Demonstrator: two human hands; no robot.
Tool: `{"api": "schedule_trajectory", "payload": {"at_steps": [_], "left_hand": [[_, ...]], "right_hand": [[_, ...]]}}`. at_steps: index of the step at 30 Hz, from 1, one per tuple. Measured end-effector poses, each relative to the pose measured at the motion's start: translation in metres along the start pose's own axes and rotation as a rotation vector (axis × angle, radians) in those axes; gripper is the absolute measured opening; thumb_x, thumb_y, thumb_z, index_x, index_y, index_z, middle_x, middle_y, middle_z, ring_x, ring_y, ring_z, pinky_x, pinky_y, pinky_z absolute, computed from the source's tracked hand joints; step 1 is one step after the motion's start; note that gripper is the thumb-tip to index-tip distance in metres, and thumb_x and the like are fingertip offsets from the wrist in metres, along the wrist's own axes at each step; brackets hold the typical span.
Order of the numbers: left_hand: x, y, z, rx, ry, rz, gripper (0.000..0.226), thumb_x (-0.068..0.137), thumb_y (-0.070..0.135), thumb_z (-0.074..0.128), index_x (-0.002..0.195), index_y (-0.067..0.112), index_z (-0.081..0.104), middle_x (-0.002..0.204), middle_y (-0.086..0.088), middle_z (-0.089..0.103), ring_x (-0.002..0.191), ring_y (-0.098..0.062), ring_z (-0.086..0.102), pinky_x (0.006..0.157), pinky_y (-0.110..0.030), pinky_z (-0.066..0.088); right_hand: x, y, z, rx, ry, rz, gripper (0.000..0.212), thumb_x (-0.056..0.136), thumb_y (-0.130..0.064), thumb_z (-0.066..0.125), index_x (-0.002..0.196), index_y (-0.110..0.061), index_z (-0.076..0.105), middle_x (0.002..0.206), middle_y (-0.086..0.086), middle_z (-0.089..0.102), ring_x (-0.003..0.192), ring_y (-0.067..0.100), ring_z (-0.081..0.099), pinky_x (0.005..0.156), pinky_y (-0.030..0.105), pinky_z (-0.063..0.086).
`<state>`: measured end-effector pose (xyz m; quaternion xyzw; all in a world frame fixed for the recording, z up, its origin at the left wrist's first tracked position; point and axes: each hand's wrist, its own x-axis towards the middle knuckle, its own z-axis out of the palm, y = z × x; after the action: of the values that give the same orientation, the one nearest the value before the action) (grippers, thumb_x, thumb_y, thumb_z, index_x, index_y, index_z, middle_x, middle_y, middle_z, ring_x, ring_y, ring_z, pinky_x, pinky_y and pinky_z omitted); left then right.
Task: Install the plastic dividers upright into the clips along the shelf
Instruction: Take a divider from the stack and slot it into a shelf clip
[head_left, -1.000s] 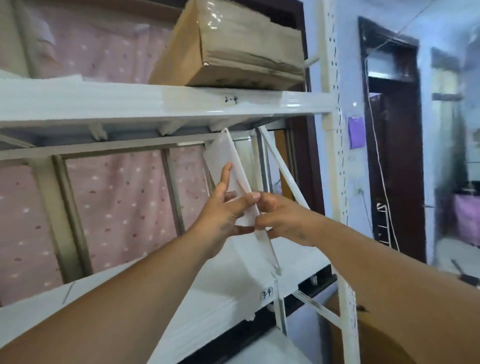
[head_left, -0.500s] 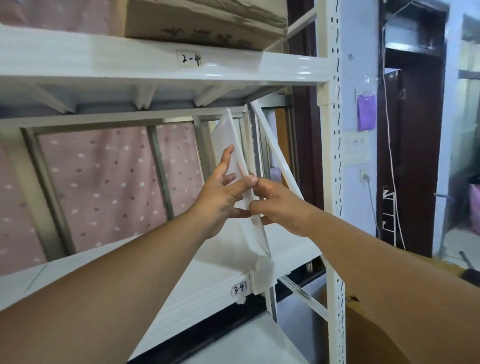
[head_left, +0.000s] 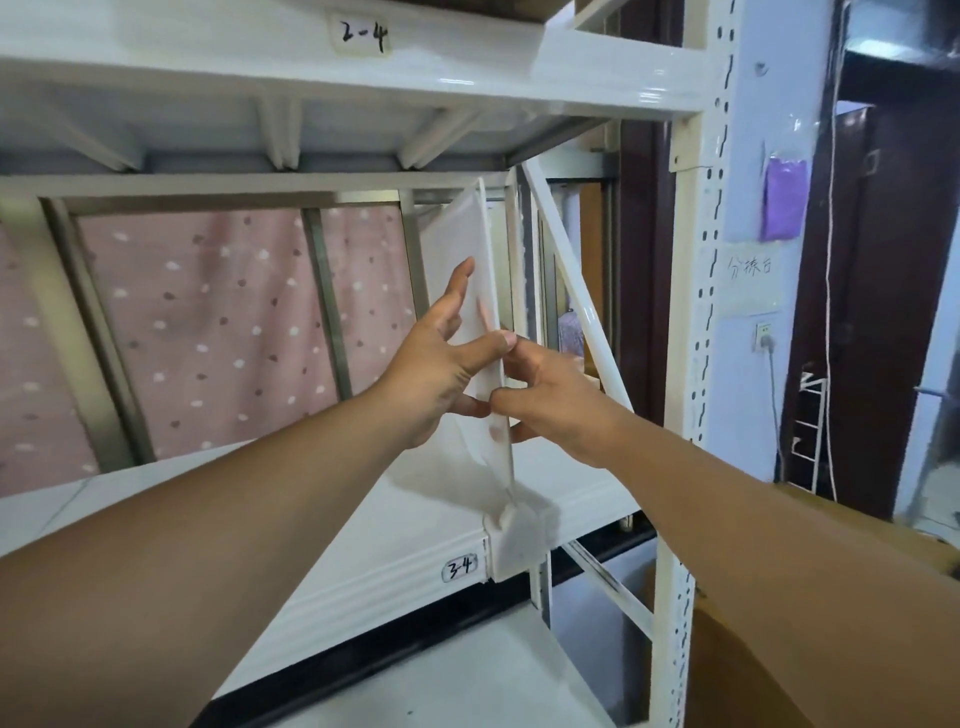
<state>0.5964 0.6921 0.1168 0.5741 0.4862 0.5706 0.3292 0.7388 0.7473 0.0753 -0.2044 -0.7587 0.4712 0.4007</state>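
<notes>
A translucent white plastic divider (head_left: 460, 244) stands nearly upright on the white shelf (head_left: 395, 525) marked 3-4. Its front lower corner meets a white clip (head_left: 514, 540) on the shelf's front edge. My left hand (head_left: 441, 369) lies flat on the divider's left face, thumb hooked over its front edge. My right hand (head_left: 550, 395) pinches that front edge from the right, just below the left thumb. The divider's top reaches close to the underside of the upper shelf (head_left: 363, 57) marked 2-4.
A white perforated upright post (head_left: 701, 312) and a diagonal brace (head_left: 576, 291) stand just right of the divider. Pink dotted curtain (head_left: 208, 322) hangs behind the shelf frame. A lower shelf (head_left: 447, 680) lies beneath. A dark door frame and wall socket are at the right.
The divider has swung from a leftward lean to nearly vertical, its lower corner now at the clip. Both hands stayed on it. The view dropped, so the cardboard box is out of sight.
</notes>
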Motion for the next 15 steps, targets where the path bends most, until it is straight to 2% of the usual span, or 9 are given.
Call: {"api": "schedule_trajectory", "payload": {"at_steps": [2,4,8,12,15], "left_hand": [[-0.001,0.001,0.002,0.007,0.019,0.006,0.094,0.093,0.020,0.080,0.152,0.069,0.027,0.176,-0.007,0.023,0.152,-0.036,0.040,0.078,-0.058,0.067],[-0.002,0.001,0.004,0.021,0.025,0.006,0.094,0.094,0.020,0.079,0.154,0.068,0.025,0.175,-0.009,0.025,0.155,-0.036,0.037,0.084,-0.063,0.064],[-0.001,-0.002,0.006,0.077,0.034,0.031,0.092,0.097,0.019,0.075,0.157,0.066,0.022,0.162,-0.025,0.043,0.150,-0.036,0.045,0.091,-0.071,0.060],[-0.002,-0.008,0.007,0.142,0.093,0.089,0.089,0.099,0.018,0.072,0.158,0.062,0.023,0.150,-0.030,0.055,0.145,-0.035,0.052,0.095,-0.070,0.058],[-0.003,-0.013,0.004,0.181,0.124,0.130,0.088,0.098,0.022,0.073,0.159,0.060,0.023,0.144,-0.025,0.063,0.141,-0.032,0.057,0.101,-0.063,0.058]], "right_hand": [[0.001,0.001,-0.002,-0.001,-0.012,0.009,0.056,0.088,-0.004,0.064,0.126,-0.045,0.059,0.133,0.002,0.063,0.122,0.025,0.063,0.080,0.051,0.065],[0.002,0.003,-0.004,-0.004,-0.017,0.013,0.058,0.087,-0.006,0.064,0.132,-0.041,0.058,0.132,0.000,0.064,0.121,0.024,0.064,0.079,0.050,0.065],[0.001,0.007,-0.003,0.001,-0.028,-0.006,0.063,0.084,-0.012,0.066,0.142,-0.035,0.054,0.131,-0.004,0.065,0.124,0.021,0.063,0.072,0.040,0.064],[0.001,0.010,0.001,-0.003,-0.020,-0.009,0.069,0.080,-0.022,0.072,0.145,-0.032,0.053,0.133,-0.009,0.064,0.129,0.016,0.059,0.068,0.033,0.062],[0.001,0.012,0.002,-0.029,-0.035,-0.015,0.063,0.085,-0.014,0.070,0.144,-0.031,0.053,0.133,-0.007,0.064,0.128,0.020,0.060,0.066,0.030,0.059]]}}
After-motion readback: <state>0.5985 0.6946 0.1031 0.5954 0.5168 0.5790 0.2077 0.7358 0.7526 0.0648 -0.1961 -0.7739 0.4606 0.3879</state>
